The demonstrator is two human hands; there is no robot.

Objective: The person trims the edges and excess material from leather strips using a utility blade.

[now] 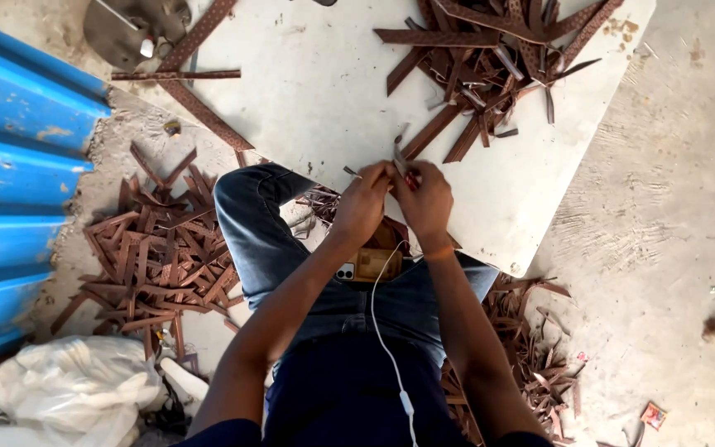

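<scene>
I sit on the floor in blue jeans with both hands raised over my knees. My left hand (363, 201) and my right hand (424, 199) meet fingertip to fingertip around a small brown strip piece (398, 154) that sticks up between them. A thin metal tip shows beside the left fingers; what it belongs to I cannot tell. A phone (371, 264) lies in my lap with a white cable (386, 348) running down from it. A white board (324, 91) lies on the floor just beyond my hands.
A heap of brown patterned strips (490, 58) covers the board's far right. More cut strips are piled at my left (159, 248) and at my right (531, 348). Blue corrugated sheet (10, 165) stands at the left, a white plastic bag (68, 389) below it.
</scene>
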